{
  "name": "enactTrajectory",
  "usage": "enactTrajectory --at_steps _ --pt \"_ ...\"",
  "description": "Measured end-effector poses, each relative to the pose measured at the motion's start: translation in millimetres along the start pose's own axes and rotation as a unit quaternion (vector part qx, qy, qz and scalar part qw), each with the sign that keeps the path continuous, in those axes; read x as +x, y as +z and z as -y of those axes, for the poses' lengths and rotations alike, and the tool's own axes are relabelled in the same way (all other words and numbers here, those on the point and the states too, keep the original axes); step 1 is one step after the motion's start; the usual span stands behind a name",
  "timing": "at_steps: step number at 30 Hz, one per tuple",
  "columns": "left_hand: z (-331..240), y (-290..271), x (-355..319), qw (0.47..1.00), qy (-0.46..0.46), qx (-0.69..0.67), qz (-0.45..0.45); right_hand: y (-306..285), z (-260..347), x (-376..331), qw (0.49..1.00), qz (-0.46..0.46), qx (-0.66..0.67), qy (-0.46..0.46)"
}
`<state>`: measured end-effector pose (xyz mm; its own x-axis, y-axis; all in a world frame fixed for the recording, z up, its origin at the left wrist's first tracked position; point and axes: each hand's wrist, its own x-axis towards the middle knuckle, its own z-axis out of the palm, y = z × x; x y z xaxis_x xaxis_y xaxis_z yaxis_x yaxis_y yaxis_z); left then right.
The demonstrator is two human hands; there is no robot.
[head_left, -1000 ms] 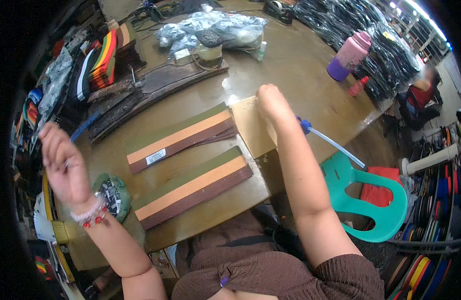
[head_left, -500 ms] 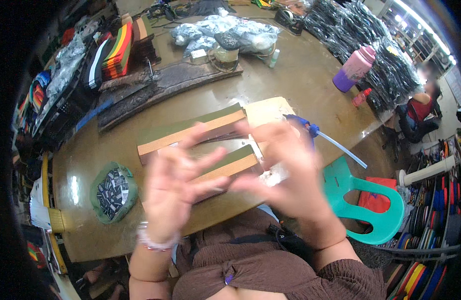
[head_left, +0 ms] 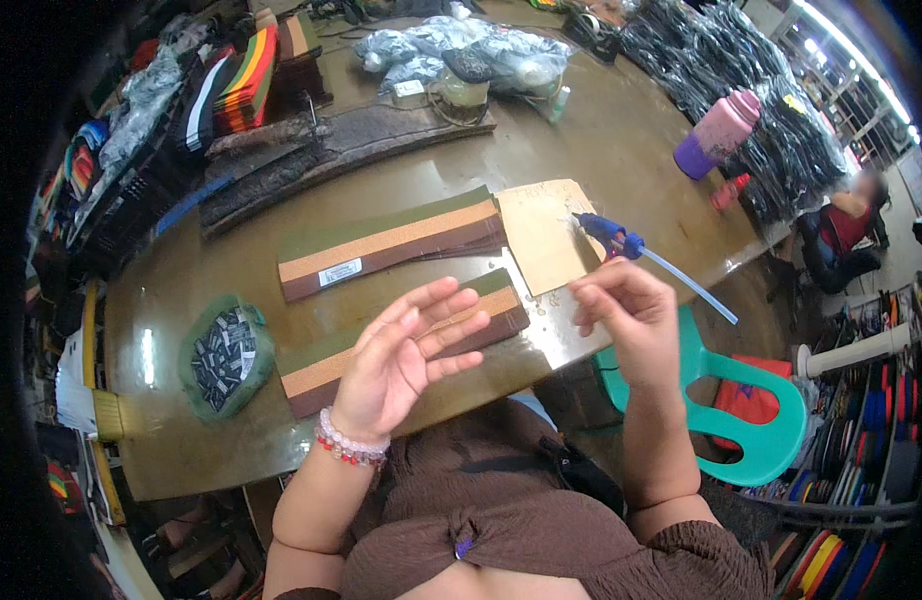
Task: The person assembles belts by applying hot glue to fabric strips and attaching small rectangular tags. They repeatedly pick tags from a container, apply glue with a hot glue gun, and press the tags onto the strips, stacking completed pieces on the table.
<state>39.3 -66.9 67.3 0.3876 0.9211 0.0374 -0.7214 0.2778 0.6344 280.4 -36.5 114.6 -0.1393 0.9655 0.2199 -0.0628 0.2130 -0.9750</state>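
My left hand [head_left: 389,370] hovers over the nearer striped stack with its palm turned up and fingers spread, nothing in it. Right of it, my right hand [head_left: 636,318] is raised over the table edge with thumb and fingertips pinched; anything between them is too small to make out. The nearer stack of green, tan and brown strips [head_left: 311,378] lies partly behind my left hand. Beyond it is a farther striped stack [head_left: 391,243] bearing a small white label [head_left: 340,272]. A blue glue gun [head_left: 609,236] with a long translucent glue stick [head_left: 689,286] rests by a tan board [head_left: 543,240].
A green bag [head_left: 189,372] of small dark labels sits at the left. A pink and purple bottle [head_left: 717,133] stands at right, near plastic-wrapped bundles [head_left: 781,130]. The teal stool [head_left: 771,455] is by the table's right edge. A person [head_left: 849,225] sits at far right.
My hands have moved apart; the left remains open, while the right has gone from open fingers to a pinch. The label on the farther stack now shows fully.
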Motion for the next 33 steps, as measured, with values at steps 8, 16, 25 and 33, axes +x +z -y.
enactTrajectory --at_steps 8,16,25,33 --pt "-5 -49 10 0.937 0.125 0.253 -0.205 -98 -18 -48 0.971 0.072 -0.113 0.196" --pt "6 -71 6 0.899 0.213 0.316 -0.217 -217 -195 -236 0.535 0.425 -0.519 0.514" --pt "6 -77 4 0.922 0.194 0.252 -0.222 -240 -244 -261 0.762 0.206 -0.407 0.46" --pt "5 -71 0 0.912 0.202 0.264 -0.241 -177 -161 -147 0.774 0.199 -0.554 0.232"
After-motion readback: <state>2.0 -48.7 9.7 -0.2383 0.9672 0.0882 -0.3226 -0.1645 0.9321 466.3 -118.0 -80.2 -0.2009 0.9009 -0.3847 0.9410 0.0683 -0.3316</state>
